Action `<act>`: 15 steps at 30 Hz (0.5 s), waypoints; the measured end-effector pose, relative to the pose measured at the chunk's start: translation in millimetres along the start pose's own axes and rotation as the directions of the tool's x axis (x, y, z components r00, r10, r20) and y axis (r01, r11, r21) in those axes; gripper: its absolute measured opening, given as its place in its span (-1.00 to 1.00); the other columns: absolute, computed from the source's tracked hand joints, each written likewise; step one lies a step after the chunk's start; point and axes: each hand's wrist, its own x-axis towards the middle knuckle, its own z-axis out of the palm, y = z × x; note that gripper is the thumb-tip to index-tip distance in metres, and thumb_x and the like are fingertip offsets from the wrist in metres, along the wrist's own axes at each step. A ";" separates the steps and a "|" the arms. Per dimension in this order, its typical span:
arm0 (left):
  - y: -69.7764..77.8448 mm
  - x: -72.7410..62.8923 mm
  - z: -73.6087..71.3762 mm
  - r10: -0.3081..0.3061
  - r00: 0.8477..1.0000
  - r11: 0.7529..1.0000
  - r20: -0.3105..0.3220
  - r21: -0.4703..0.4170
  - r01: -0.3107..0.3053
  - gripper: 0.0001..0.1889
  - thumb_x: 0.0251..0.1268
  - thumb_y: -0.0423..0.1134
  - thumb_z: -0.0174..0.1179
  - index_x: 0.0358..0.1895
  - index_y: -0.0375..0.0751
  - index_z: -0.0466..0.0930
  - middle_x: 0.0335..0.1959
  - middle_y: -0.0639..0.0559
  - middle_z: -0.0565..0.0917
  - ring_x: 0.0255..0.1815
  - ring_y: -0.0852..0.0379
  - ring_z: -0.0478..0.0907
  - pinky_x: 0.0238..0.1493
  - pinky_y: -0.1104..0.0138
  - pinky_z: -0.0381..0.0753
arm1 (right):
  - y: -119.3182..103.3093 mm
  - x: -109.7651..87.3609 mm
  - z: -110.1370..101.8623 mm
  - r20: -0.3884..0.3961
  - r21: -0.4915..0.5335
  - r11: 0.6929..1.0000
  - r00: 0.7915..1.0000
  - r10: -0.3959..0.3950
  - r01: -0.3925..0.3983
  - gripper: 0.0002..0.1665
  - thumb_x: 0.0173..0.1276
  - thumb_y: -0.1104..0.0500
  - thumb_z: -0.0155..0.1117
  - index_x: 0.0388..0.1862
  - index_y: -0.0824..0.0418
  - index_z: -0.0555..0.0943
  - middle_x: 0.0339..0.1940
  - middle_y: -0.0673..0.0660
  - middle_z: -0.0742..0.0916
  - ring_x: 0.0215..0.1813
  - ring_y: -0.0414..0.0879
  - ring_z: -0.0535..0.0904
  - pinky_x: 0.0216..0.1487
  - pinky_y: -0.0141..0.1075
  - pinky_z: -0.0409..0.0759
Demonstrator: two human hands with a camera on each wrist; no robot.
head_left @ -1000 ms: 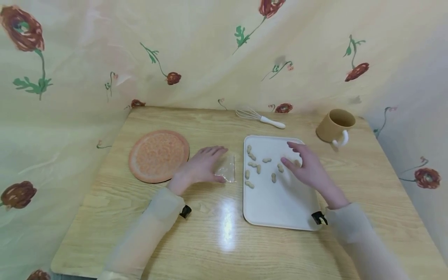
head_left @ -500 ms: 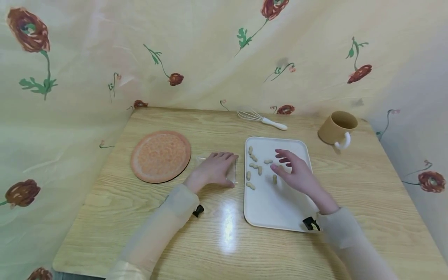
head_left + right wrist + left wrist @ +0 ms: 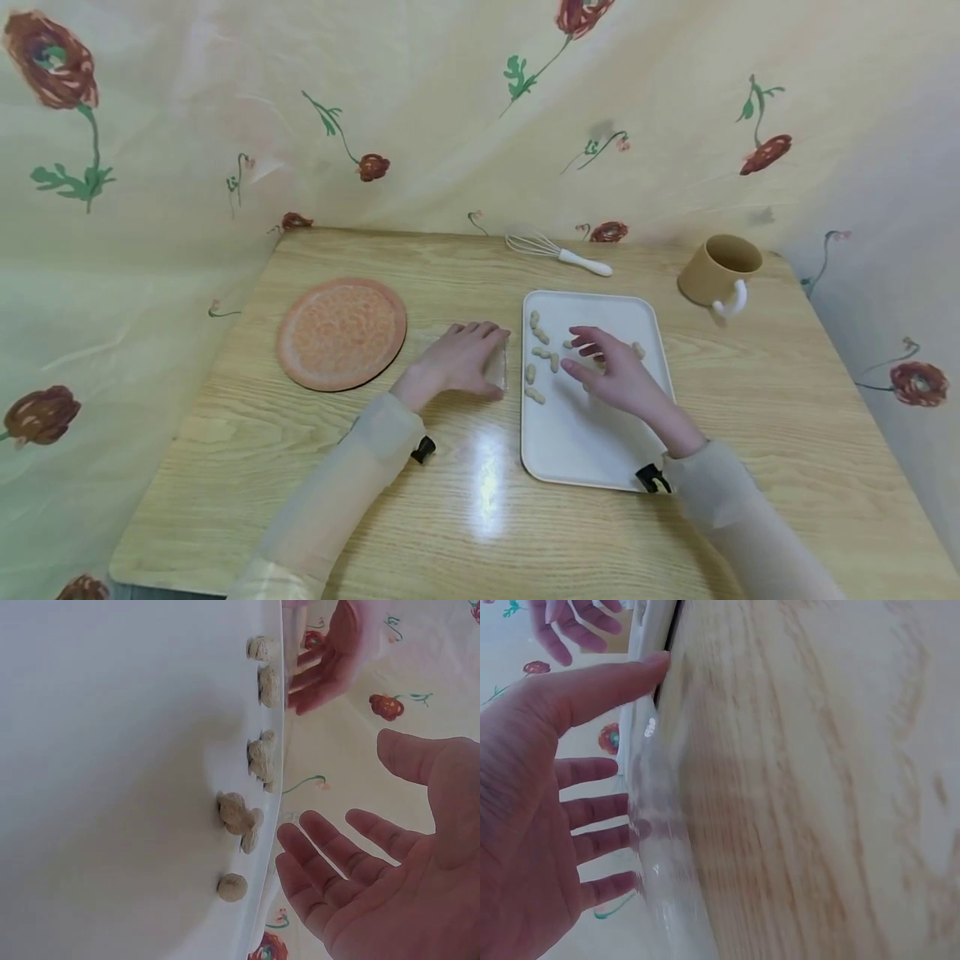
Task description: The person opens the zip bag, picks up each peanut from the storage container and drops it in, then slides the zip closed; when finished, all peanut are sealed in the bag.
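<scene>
My left hand (image 3: pixel 459 362) lies low over a clear plastic bag (image 3: pixel 497 367) on the table, left of the white tray (image 3: pixel 577 450). In the left wrist view its straight fingertips touch the bag (image 3: pixel 667 877), thumb spread apart from the fingers. The hand covers much of the bag from above. Over the tray hovers my right hand (image 3: pixel 618 375), its fingers relaxed and holding nothing. Several peanuts (image 3: pixel 534 395) lie scattered on the tray, mostly toward its left side; the right hand hides some. The right wrist view shows peanuts (image 3: pixel 234 814) near the tray's rim, below the fingers.
Left of the bag lies a round orange mat (image 3: pixel 341 333) with a pizza-like print. A white-handled whisk (image 3: pixel 585 263) rests behind the tray. At the back right stands a tan mug (image 3: pixel 705 275) with a white handle. Flowered cloth (image 3: pixel 435 100) hangs behind the table.
My left hand has moved right, further over the plastic bag, then stayed there. My right hand has drifted left and slightly nearer across the tray, above the peanuts.
</scene>
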 end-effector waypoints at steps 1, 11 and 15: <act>-0.3 -0.3 0.1 0.006 1.000 1.000 -0.011 -0.011 -0.006 0.05 0.07 0.35 0.32 0.57 -0.04 0.09 0.50 0.00 0.26 0.49 -0.04 0.18 0.44 -0.01 0.16 | -0.5 0.4 1.0 0.001 0.000 1.000 1.000 0.000 0.000 -0.37 0.39 0.14 0.36 0.32 0.41 0.42 0.08 0.39 0.65 0.10 0.29 0.58 0.12 0.16 0.50; 6.2 -3.1 -7.1 0.089 0.984 0.994 -0.157 -0.050 -0.098 0.05 0.10 0.35 0.31 0.57 -0.07 0.07 0.54 -0.03 0.18 0.51 -0.02 0.14 0.42 -0.03 0.18 | -6.6 5.2 7.5 0.010 0.045 0.999 1.000 -0.005 0.004 -0.52 0.40 0.20 0.34 0.17 0.47 0.51 -0.10 0.32 0.71 -0.11 0.14 0.68 -0.04 -0.02 0.63; 9.8 -5.9 -8.1 0.121 0.968 0.991 -0.221 -0.031 -0.131 0.04 0.12 0.34 0.31 0.57 -0.09 0.07 0.55 -0.04 0.16 0.51 -0.03 0.15 0.41 -0.04 0.18 | -10.6 9.9 8.8 0.036 0.059 0.998 0.999 0.022 -0.024 -0.57 0.42 0.19 0.32 0.13 0.45 0.56 -0.15 0.26 0.73 -0.17 0.07 0.67 -0.12 -0.14 0.63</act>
